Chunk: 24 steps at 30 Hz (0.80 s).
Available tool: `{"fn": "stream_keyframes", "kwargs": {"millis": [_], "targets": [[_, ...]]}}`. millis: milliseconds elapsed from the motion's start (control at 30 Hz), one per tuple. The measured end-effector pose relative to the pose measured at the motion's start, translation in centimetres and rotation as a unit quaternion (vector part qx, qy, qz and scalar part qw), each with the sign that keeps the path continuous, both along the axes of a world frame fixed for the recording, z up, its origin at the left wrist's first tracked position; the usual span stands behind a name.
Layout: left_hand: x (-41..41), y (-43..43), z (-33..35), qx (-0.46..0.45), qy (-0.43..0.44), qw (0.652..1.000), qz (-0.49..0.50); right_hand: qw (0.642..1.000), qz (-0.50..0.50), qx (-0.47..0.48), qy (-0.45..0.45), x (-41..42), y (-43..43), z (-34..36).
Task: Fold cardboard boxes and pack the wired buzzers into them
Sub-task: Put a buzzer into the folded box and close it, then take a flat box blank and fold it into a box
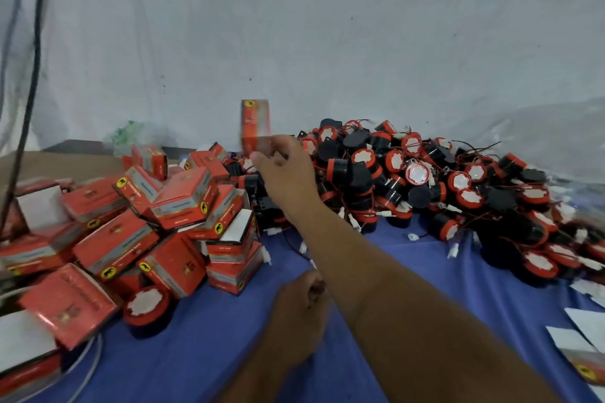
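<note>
My right hand reaches far out over the blue cloth and pinches the lower end of a blurred, upright red cardboard box between thumb and fingertips. Behind and to the right of it lies a big heap of black-and-red wired buzzers with red wires and white plugs. My left hand rests low on the cloth with its fingers curled in, and nothing shows in it. My right forearm partly covers it. Several closed red boxes are piled at the left. One loose buzzer lies in front of that pile.
The blue cloth covers the work surface. A white sheet hangs behind as a backdrop. Black cables hang at the far left. Flat white-and-red box blanks lie at the right edge. A white cable curves at the lower left.
</note>
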State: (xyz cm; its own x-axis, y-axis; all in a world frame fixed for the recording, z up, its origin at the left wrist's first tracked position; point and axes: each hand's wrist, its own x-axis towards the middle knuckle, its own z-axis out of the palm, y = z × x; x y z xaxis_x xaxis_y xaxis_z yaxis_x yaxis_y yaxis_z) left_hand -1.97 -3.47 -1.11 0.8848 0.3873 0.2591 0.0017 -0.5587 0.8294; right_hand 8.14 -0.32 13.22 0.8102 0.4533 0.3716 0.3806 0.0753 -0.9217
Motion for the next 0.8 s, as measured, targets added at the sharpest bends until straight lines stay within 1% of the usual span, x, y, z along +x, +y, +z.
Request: {"fn": "stream_keyframes", "kwargs": {"millis": [33,100,133,167,233,300,333,367,400,433,467,500,533,567,600,633,667,767,800], "targets": [[0.1,-0.1,0.1,0.002,-0.001,1.000,0.006,0.999,0.006,-0.039,-0.024,-0.1,0.6,0.4],[0.4,-0.1,0.0,-0.042,0.012,0.999,0.027,0.994,0.012,-0.080,-0.070,0.0,0.1,0.3],[0.6,-0.1,-0.1,-0.054,0.016,0.998,0.024,0.990,0.010,-0.095,-0.100,0.2,-0.9,-0.2],[0.7,-0.1,-0.2,-0.056,0.000,0.998,0.012,0.985,-0.003,-0.119,-0.125,0.6,-2.4,-0.9],[0.6,-0.1,-0.5,-0.037,-0.030,0.999,-0.015,0.968,-0.054,-0.183,-0.161,2.0,-6.5,-2.5],[0.5,0.2,-0.6,-0.028,-0.030,0.999,-0.034,0.940,-0.134,-0.263,-0.171,4.2,-12.5,-4.2],[0.7,0.2,-0.7,-0.032,-0.027,0.998,-0.039,0.912,-0.181,-0.331,-0.159,5.4,-16.0,-5.1],[0.8,0.2,-0.7,-0.037,-0.020,0.998,-0.041,0.864,-0.235,-0.425,-0.131,6.5,-20.2,-6.0],[0.9,0.2,-0.7,-0.039,-0.015,0.998,-0.041,0.795,-0.282,-0.529,-0.092,7.5,-24.4,-6.8],[1.0,0.2,-0.8,-0.045,-0.013,0.998,-0.041,0.717,-0.303,-0.626,-0.043,7.8,-28.5,-7.3],[1.1,0.2,-0.9,-0.052,-0.012,0.998,-0.042,0.654,-0.289,-0.699,0.002,8.0,-32.3,-7.8],[1.1,0.2,-1.0,-0.055,-0.008,0.998,-0.043,0.623,-0.240,-0.744,0.038,7.9,-35.3,-8.2],[1.2,0.3,-1.0,-0.052,-0.003,0.998,-0.044,0.624,-0.189,-0.755,0.069,7.8,-37.7,-8.5],[1.3,0.4,-1.1,-0.047,0.001,0.998,-0.044,0.643,-0.171,-0.741,0.095,7.3,-39.1,-8.8],[1.4,0.4,-1.1,-0.041,0.005,0.998,-0.045,0.665,-0.175,-0.722,0.079,7.1,-40.3,-9.5],[1.4,0.3,-1.1,-0.036,0.011,0.998,-0.044,0.677,-0.185,-0.712,0.030,7.0,-41.1,-10.1],[1.3,0.2,-1.0,-0.035,0.019,0.998,-0.045,0.673,-0.189,-0.715,-0.006,7.0,-41.4,-10.3],[0.9,0.0,-0.7,-0.030,0.026,0.998,-0.040,0.647,-0.192,-0.737,-0.040,6.0,-39.9,-10.0],[0.9,0.1,-0.6,-0.028,0.027,0.999,-0.036,0.629,-0.194,-0.750,-0.057,5.4,-39.0,-9.8]]}}
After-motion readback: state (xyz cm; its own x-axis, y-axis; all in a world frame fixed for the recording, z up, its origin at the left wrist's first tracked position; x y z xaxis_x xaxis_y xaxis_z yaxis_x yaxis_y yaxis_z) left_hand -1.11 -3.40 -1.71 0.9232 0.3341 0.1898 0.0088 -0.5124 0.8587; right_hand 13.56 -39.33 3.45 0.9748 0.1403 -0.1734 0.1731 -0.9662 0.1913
